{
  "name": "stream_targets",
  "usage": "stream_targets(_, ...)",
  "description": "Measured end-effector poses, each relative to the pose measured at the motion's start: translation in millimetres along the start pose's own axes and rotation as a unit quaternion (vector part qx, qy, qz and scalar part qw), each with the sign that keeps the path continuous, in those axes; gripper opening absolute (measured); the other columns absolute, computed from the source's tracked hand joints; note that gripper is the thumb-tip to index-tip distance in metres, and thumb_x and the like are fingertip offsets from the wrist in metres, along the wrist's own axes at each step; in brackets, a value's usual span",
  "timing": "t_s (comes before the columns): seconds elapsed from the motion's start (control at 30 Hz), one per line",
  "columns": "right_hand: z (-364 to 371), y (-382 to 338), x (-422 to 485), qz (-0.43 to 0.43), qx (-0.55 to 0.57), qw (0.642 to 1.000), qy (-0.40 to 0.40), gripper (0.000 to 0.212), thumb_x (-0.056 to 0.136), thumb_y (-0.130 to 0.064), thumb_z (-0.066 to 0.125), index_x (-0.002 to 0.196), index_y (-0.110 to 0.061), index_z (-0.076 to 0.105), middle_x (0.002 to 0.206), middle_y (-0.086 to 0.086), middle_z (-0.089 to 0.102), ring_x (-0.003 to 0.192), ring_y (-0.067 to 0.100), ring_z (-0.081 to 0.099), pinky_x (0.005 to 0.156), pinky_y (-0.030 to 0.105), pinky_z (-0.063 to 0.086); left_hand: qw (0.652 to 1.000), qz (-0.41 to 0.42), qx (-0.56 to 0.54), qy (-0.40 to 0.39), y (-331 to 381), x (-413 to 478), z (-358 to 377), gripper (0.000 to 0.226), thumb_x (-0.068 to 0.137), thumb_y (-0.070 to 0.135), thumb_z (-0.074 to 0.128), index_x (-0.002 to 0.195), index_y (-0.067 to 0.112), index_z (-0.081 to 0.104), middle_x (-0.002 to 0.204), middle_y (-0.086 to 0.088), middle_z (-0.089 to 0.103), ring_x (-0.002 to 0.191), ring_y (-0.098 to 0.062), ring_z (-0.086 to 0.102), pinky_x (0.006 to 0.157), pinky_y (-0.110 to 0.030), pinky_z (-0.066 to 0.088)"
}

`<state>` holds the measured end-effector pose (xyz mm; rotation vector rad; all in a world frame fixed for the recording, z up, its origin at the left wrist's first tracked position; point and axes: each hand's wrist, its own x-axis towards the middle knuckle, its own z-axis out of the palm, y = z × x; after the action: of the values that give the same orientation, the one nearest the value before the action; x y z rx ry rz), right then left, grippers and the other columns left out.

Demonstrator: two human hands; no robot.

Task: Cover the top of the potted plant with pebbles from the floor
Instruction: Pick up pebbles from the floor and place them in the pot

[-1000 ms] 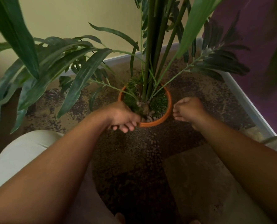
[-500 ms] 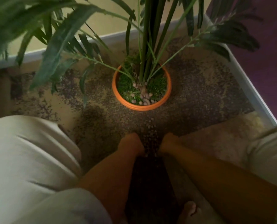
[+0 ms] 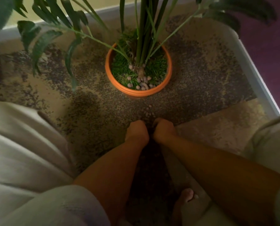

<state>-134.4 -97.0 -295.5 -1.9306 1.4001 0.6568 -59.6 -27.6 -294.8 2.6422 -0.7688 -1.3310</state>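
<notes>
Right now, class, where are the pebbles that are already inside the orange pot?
In the head view, the pebbles lie at the orange pot's near rim, clustered around the stems' base on the green grass-like top.

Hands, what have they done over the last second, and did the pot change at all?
Both hands came back from the pot rim to the floor: the left hand and right hand now sit side by side on the pebbles in front of it. Whether they hold any is hidden. The pot stayed put, pebbles still only at its near edge.
</notes>
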Motion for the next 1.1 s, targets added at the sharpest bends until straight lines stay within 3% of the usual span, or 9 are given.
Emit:
stream_targets(0.37,-18,4,10,0.038,0.045,0.998,-0.002,0.031,0.091,-0.016,0.065,0.12,-0.007,0.071,0.132,0.013,0.065,0.122,0.031,0.061,0.105,0.036,0.05,1.0,0.015,0.005,-0.015,2,-1,-14,0.025,0.088,0.014,0.063,0.112,0.008,0.07,0.118,-0.011,0.068,0.111,-0.028,0.062,0.091,-0.034,0.051)
stream_targets(0.6,-61,-7,6,0.016,0.042,0.998,-0.049,0.035,0.082,-0.02,0.077,0.116,-0.009,0.074,0.126,0.009,0.068,0.118,0.025,0.063,0.1,0.032,0.052,0.993,0.015,-0.081,-0.086,22,-14,-45,0.03,0.082,0.013,0.07,0.11,0.003,0.07,0.112,-0.014,0.07,0.104,-0.027,0.068,0.089,-0.036,0.057)
stream_targets(0.67,-85,-15,-3,-0.021,0.023,0.997,-0.064,0.028,0.08,-0.021,0.079,0.107,-0.013,0.079,0.116,0.008,0.073,0.109,0.023,0.068,0.093,0.03,0.056,0.98,0.013,-0.169,-0.105,31,-23,-70,0.034,0.091,0.025,0.061,0.119,0.006,0.066,0.119,-0.013,0.068,0.109,-0.027,0.066,0.091,-0.031,0.054)
stream_targets(0.73,-109,-20,-14,-0.071,0.02,0.996,-0.059,0.015,0.077,-0.018,0.081,0.092,-0.017,0.083,0.092,0.001,0.078,0.093,0.017,0.072,0.077,0.026,0.058,0.979,0.146,0.025,-0.14,32,-36,-96,0.044,0.099,0.041,0.044,0.132,0.015,0.058,0.133,-0.005,0.061,0.122,-0.023,0.057,0.096,-0.027,0.045)
stream_targets(0.77,-120,-22,-19,-0.092,0.035,0.994,-0.052,0.01,0.077,-0.016,0.081,0.086,-0.017,0.083,0.079,-0.004,0.077,0.082,0.013,0.073,0.067,0.022,0.056,0.977,0.153,0.009,-0.148,33,-44,-112,0.044,0.099,0.039,0.043,0.133,0.014,0.057,0.135,-0.005,0.059,0.123,-0.023,0.057,0.096,-0.026,0.043)
stream_targets(0.83,-139,-26,-25,-0.117,0.119,0.985,-0.052,0.005,0.076,-0.01,0.082,0.081,-0.011,0.081,0.066,-0.005,0.076,0.064,0.005,0.073,0.053,0.016,0.052,0.957,0.0,-0.241,-0.162,37,-54,-148,0.029,0.094,0.014,0.058,0.119,0.001,0.062,0.125,-0.015,0.065,0.112,-0.026,0.065,0.094,-0.028,0.052)
stream_targets(0.9,-154,-32,-25,-0.13,0.239,0.96,-0.069,0.01,0.077,0.0,0.08,0.087,-0.001,0.077,0.071,0.002,0.077,0.062,0.005,0.074,0.054,0.018,0.057,0.963,0.025,-0.232,-0.131,32,-45,-181,0.014,0.087,0.0,0.064,0.1,-0.004,0.066,0.109,-0.02,0.07,0.103,-0.03,0.07,0.093,-0.037,0.055)
stream_targets(0.97,-166,-40,-23,-0.137,0.317,0.936,-0.069,0.014,0.078,0.006,0.077,0.092,0.004,0.073,0.081,0.01,0.076,0.066,0.008,0.075,0.057,0.02,0.059,0.97,0.043,-0.218,-0.095,24,-43,-209,0.013,0.083,-0.001,0.069,0.096,-0.003,0.069,0.094,-0.015,0.074,0.093,-0.028,0.072,0.09,-0.035,0.056)
stream_targets(1.1,-174,-54,-17,-0.165,0.312,0.936,-0.017,0.011,0.079,0.005,0.076,0.086,-0.004,0.074,0.077,0.007,0.075,0.071,0.012,0.075,0.06,0.021,0.06,0.953,0.062,-0.297,-0.015,14,-37,-230,0.005,0.083,-0.003,0.068,0.087,-0.003,0.07,0.057,-0.005,0.071,0.052,-0.013,0.071,0.051,-0.016,0.056)
